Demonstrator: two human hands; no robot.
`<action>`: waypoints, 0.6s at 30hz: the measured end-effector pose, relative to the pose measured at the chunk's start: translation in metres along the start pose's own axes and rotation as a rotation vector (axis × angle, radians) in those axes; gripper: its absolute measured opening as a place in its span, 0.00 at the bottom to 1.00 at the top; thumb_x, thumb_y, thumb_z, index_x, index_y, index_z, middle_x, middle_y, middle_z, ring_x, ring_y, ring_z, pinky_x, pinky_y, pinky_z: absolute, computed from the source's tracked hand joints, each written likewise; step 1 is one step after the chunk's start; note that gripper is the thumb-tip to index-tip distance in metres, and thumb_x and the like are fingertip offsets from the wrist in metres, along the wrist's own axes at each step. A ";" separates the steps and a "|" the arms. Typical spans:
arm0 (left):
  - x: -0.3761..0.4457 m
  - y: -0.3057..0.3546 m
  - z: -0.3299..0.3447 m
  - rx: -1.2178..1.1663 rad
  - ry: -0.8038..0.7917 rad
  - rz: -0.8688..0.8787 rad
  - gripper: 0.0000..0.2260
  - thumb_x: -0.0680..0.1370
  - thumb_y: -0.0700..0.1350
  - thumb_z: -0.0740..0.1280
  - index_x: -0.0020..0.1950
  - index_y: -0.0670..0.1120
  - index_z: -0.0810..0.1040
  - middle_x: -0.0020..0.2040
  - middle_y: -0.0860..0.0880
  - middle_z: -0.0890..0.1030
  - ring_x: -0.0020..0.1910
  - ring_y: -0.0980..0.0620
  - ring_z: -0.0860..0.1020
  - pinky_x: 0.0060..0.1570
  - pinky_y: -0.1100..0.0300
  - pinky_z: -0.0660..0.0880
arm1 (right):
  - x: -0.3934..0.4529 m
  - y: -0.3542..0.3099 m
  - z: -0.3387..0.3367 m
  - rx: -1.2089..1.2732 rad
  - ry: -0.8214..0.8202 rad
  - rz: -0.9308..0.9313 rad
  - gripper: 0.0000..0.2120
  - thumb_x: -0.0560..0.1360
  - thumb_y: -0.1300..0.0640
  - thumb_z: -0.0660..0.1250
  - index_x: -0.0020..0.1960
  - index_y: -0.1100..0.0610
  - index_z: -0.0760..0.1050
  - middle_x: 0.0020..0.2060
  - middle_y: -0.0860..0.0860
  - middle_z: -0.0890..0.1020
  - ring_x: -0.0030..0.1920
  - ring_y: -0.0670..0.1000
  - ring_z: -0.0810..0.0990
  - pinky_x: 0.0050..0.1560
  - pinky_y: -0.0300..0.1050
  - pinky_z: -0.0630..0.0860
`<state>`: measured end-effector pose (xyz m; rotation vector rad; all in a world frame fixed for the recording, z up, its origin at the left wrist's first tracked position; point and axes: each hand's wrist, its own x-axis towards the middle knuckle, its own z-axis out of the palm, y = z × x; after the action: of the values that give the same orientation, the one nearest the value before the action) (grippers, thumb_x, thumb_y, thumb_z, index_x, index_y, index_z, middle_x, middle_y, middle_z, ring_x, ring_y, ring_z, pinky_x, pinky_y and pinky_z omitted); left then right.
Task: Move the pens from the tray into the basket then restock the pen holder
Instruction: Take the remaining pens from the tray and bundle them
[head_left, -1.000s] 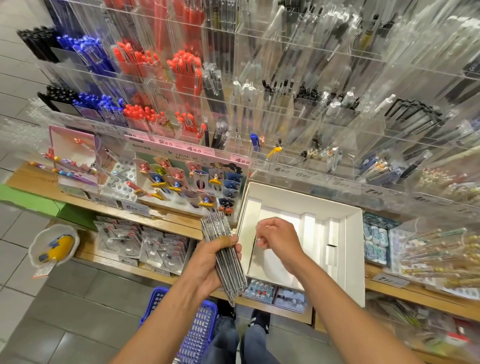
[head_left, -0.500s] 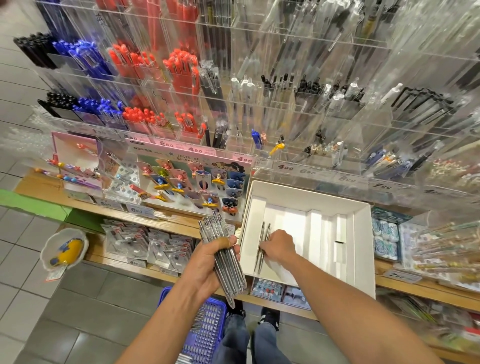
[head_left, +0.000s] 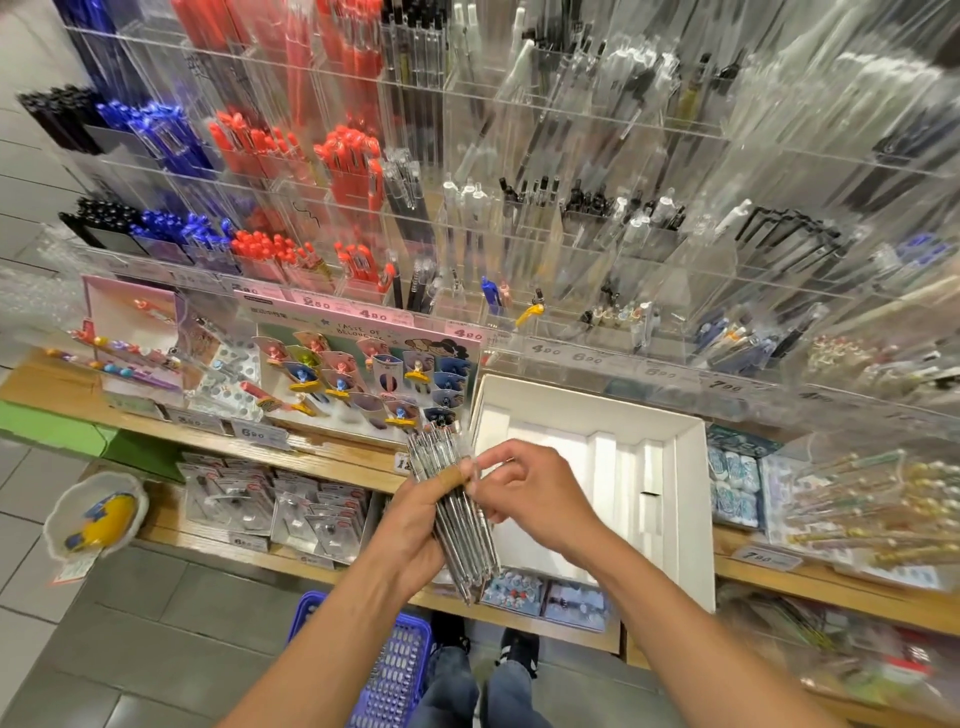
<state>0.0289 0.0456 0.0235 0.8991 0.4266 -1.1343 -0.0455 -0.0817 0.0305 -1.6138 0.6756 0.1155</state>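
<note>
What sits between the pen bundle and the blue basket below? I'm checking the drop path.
The head view shows only the wooden shelf edge and the left hand gripping the pen bundle above the basket.

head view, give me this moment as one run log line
left hand: holds pen bundle | right hand: fingertips at bundle top | white tray: no pens visible | blue basket: below, on floor

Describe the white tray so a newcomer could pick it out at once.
Find the wooden shelf below the wall of clear acrylic pen holders. The white tray sits on it, right of the colourful card display, behind the right hand. Unlike its crowded neighbours, it is a plain white open box with ridged dividers and no pens showing.
</note>
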 end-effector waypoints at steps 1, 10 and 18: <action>-0.001 -0.001 0.002 -0.019 -0.034 -0.011 0.14 0.75 0.39 0.69 0.56 0.30 0.79 0.52 0.31 0.82 0.41 0.42 0.85 0.36 0.54 0.82 | -0.003 -0.004 0.004 -0.010 0.012 -0.008 0.07 0.70 0.58 0.76 0.46 0.52 0.80 0.31 0.50 0.84 0.30 0.47 0.82 0.35 0.40 0.79; 0.000 -0.002 -0.002 0.068 -0.019 -0.051 0.11 0.68 0.40 0.74 0.45 0.35 0.80 0.39 0.38 0.81 0.35 0.44 0.81 0.34 0.53 0.79 | -0.017 0.000 0.024 -0.048 0.039 -0.103 0.09 0.69 0.55 0.77 0.33 0.46 0.80 0.27 0.44 0.81 0.28 0.39 0.76 0.32 0.32 0.73; 0.004 0.005 -0.014 -0.017 0.046 -0.037 0.09 0.67 0.36 0.71 0.46 0.37 0.77 0.35 0.42 0.79 0.31 0.50 0.78 0.36 0.58 0.78 | 0.037 0.044 -0.007 0.183 0.245 0.183 0.04 0.73 0.61 0.71 0.48 0.57 0.80 0.38 0.56 0.83 0.31 0.49 0.81 0.32 0.41 0.76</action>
<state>0.0369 0.0547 0.0139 0.9069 0.4918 -1.1435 -0.0381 -0.1015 -0.0231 -1.4000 0.9951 -0.0118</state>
